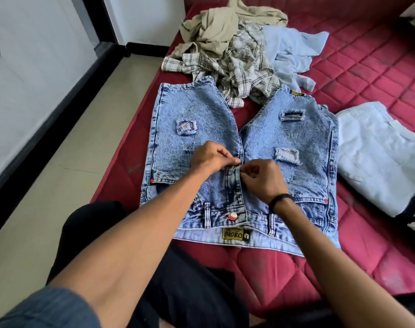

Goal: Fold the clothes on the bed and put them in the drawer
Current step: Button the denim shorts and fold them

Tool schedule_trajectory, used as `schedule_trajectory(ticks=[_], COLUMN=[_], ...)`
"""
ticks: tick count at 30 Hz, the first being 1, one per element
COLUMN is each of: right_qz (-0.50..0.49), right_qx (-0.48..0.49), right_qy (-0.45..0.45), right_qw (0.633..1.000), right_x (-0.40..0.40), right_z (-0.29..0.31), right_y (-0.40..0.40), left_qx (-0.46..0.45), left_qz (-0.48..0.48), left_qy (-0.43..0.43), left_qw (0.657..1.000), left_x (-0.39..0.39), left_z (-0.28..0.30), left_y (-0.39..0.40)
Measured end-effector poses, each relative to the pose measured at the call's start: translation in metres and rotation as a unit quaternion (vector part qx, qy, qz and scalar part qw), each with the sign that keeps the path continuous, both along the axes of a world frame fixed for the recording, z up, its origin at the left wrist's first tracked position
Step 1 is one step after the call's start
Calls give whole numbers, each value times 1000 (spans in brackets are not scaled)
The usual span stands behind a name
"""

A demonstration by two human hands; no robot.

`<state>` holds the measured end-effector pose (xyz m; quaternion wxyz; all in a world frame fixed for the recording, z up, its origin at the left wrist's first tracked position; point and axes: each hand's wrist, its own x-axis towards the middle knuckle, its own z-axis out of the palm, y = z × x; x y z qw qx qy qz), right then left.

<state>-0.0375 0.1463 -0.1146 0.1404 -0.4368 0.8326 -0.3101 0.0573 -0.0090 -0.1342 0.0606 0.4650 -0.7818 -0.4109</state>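
On the red quilted bed (367,67), a pair of acid-washed denim shorts (192,110) lies spread flat, front side up, with the waistband nearest the person and the two legs fanning away. The left hand (212,156) has its fingers curled, pinching the fabric at the lower end of the fly. The right hand (264,177), with a dark band (281,200) on its wrist, is also curled and pinches the fly's edge just beside the left; the two hands almost touch. A red and silver button (232,216) shows at the waistband, and a yellow label (236,236) sits inside the back of the waist.

Beyond the shorts lies a loose heap: a beige garment (216,27) farthest off, a crumpled plaid shirt (239,65) touching the shorts' legs, and a pale blue garment (294,50) beside it. To the right, a folded pale denim piece (377,152) rests on the bed, just beside the shorts' right leg. A beige tiled floor (67,181) runs along the bed's left side.
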Motion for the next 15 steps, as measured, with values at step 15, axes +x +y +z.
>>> schedule_trajectory(ticks=[15], right_qz=[54], right_qx=[65], right_qy=[-43], right_qw=[995], right_x=[-2], right_z=[3], right_y=[-11], left_qx=[41], left_qz=[-23], left_qy=[12], left_qw=[999], left_x=[1], left_z=[-4], left_y=[-13])
